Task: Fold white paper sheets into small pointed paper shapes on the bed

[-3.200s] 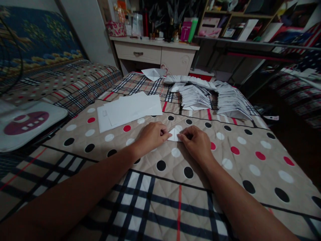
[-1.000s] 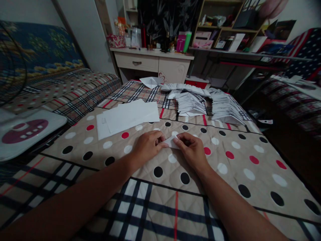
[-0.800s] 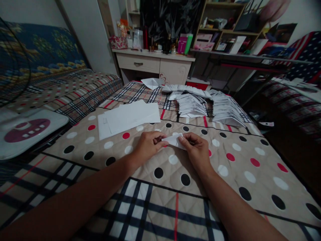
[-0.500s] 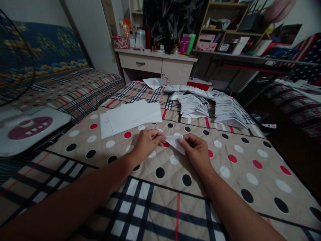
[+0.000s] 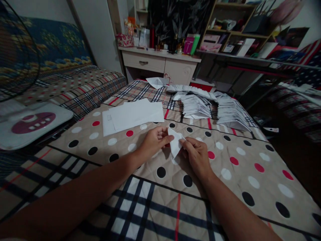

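A small folded piece of white paper (image 5: 176, 143) is held between my two hands above the quilt. My left hand (image 5: 155, 140) pinches its left edge, thumb on the near face. On the other side, my right hand (image 5: 195, 152) grips the right edge between thumb and fingers. Beyond my left hand lie several flat white paper sheets (image 5: 135, 115), overlapping each other. Farther off to the right are a stack of folded papers (image 5: 195, 106) and a larger stack of folded papers (image 5: 232, 110), fanned out in layers.
The bed's dotted and plaid quilt (image 5: 160, 201) spreads under everything. A single folded paper (image 5: 157, 82) rests near its far edge. At left stands a white plastic surface with a purple patch (image 5: 33, 123). A dresser (image 5: 144, 62) covered with bottles is behind.
The folded paper has been turned, so a broader face now shows with one corner pointing down. My left thumb has shifted onto the paper. The view has moved slightly.
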The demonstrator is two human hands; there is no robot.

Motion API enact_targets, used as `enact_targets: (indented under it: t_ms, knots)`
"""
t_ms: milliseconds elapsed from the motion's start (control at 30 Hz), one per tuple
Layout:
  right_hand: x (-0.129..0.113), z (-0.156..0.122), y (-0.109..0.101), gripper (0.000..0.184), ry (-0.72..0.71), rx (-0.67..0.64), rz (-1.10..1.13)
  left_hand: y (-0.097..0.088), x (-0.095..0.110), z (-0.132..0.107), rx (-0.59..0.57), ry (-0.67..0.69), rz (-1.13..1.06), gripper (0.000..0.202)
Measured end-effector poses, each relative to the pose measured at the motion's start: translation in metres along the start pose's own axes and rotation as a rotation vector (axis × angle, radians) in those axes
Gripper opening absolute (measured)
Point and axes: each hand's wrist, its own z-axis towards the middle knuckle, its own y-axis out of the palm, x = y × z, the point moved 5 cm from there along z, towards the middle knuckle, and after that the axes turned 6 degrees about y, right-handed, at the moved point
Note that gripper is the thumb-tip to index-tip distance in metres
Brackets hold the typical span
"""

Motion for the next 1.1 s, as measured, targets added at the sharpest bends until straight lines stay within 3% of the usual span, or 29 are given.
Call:
enact_targets:
  t_ms: [100, 167, 333, 467, 600, 900, 1100]
  knots:
    - [-0.004, -0.002, -0.002, 0.042, -0.038, 0.041, 0.001, 0.011, -0.002, -0.005, -0.163, -0.085, -0.033, 0.034]
    - [-0.006, -0.002, -0.004, 0.040, -0.055, 0.053, 0.006, 0.015, -0.003, -0.008, -0.212, -0.117, -0.040, 0.031]
    - [-0.005, -0.002, -0.005, 0.033, -0.053, 0.068, 0.047, 0.013, 0.000, -0.008, -0.161, -0.079, -0.018, 0.019]
    - [-0.003, -0.001, -0.002, 0.029, -0.023, 0.040, 0.083, 0.006, 0.003, -0.004, -0.013, -0.037, 0.007, 0.010]
    - [0.002, 0.000, -0.001, 0.029, 0.025, 0.038, 0.059, -0.002, 0.004, -0.002, 0.104, -0.088, 0.075, 0.006]
    - [0.001, -0.002, -0.001, 0.033, 0.000, 0.020, 0.019, -0.001, 0.006, -0.002, -0.034, -0.070, 0.143, 0.004]
    - [0.004, -0.002, -0.004, 0.034, 0.003, 0.038, 0.022, 0.000, 0.007, -0.005, -0.139, 0.029, 0.320, 0.008]
